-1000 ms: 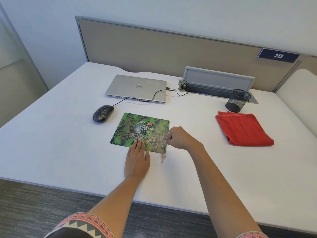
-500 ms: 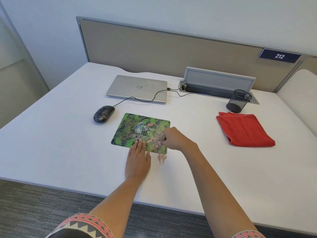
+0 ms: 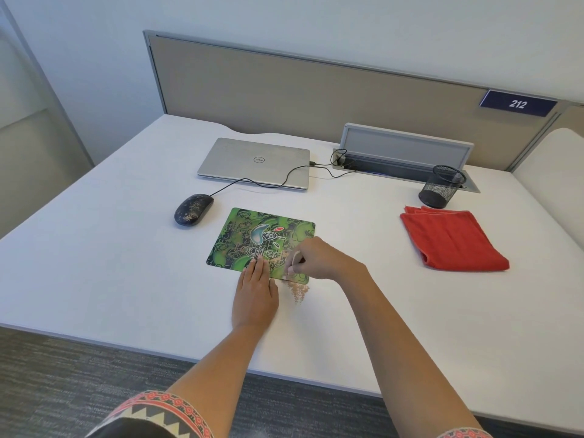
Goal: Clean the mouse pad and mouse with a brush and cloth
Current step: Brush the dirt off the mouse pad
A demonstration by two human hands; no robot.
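Single wide head cam, fwd & down, close over desk [image 3: 126,263], mouse pad [image 3: 246,235] centred.

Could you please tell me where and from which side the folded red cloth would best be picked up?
I would pinch the red cloth at its thick near edge, which looks like the fold, coming down from above on the near side. It lies flat in layers, so gripping the fold should lift them together. The mesh cup stands close by its far edge, and the near edge faces the person.
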